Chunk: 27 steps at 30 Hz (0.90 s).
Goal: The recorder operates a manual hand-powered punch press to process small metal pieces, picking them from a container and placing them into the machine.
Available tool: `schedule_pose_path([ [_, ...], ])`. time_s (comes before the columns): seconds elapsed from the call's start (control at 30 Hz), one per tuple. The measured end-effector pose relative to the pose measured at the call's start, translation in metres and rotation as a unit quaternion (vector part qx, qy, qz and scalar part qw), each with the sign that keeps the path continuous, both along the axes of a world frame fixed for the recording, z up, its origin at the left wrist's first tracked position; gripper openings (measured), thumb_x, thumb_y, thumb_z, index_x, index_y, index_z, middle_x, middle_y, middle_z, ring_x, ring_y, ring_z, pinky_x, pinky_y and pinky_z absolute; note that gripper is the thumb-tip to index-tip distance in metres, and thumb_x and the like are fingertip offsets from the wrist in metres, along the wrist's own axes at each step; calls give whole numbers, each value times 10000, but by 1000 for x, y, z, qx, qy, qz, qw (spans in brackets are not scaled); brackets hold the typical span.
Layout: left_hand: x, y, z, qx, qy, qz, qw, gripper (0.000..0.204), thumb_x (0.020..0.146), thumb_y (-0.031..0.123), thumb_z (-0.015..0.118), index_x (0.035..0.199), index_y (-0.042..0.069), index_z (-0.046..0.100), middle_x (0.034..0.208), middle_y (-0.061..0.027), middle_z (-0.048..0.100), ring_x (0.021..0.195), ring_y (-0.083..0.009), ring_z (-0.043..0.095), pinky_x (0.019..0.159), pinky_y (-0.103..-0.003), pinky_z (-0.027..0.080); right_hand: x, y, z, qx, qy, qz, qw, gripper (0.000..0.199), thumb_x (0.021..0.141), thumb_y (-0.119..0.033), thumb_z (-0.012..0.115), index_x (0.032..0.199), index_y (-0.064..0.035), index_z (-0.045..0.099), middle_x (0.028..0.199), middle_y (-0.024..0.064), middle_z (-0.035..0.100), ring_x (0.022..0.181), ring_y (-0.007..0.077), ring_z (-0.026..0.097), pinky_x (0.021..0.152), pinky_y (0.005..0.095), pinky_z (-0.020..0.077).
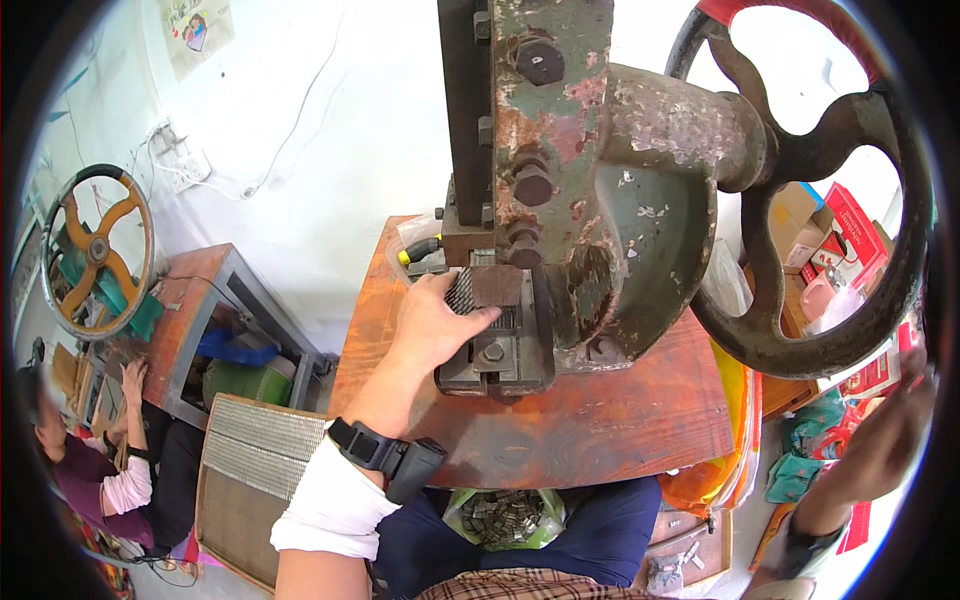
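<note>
My left hand reaches into the die area of a worn green and rust-coloured hand press. Its fingers pinch a small ribbed grey metal piece right under the ram. A black wrist device and a white sleeve cover sit on that forearm. My right hand is blurred at the far right, just below the rim of the press's big dark flywheel. Whether it touches the rim I cannot tell.
The press stands on a reddish wooden table. A green bag of small metal pieces lies on my lap. A tray of grey strips sits lower left. Another person works at a second press with an orange-spoked wheel. Boxes pile at right.
</note>
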<state>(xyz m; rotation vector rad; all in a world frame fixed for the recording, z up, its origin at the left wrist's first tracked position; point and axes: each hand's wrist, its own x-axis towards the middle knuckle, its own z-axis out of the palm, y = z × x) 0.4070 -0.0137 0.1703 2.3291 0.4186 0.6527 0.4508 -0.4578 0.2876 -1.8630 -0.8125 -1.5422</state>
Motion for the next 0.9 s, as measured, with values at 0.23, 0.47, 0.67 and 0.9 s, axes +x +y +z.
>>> schedule_pose_path([
  [0.23,-21,0,3,10,-2,38,999,477,685,267,759,1023,-53,650,909,-184,669,848,-303,648,756,-367,504,-21,66,-93,-111,245,138,953,271,627,99,641,870,-4,579,925,165,545,848,299,540,720,355,451],
  [0.47,-137,-25,-46,-155,-53,21,986,442,681,172,801,1039,-35,643,936,-112,667,845,-188,630,774,-306,494,-21,77,-159,-128,356,193,905,235,671,73,662,882,-17,610,948,155,566,833,309,560,719,359,470],
  [0.67,-120,-67,-85,125,-15,-27,992,572,580,232,828,1061,18,602,955,-123,582,906,-323,532,817,-415,418,-49,159,-171,-353,303,304,831,508,647,-273,767,1124,-177,620,1161,142,519,1062,341,484,870,459,412],
  [0.9,-122,-72,-79,105,17,-34,994,679,588,332,805,1141,32,551,986,-111,583,954,-303,517,832,-419,387,-61,227,-180,-450,257,247,819,674,635,-516,693,1259,-315,541,1361,145,380,1228,381,344,965,529,310],
])
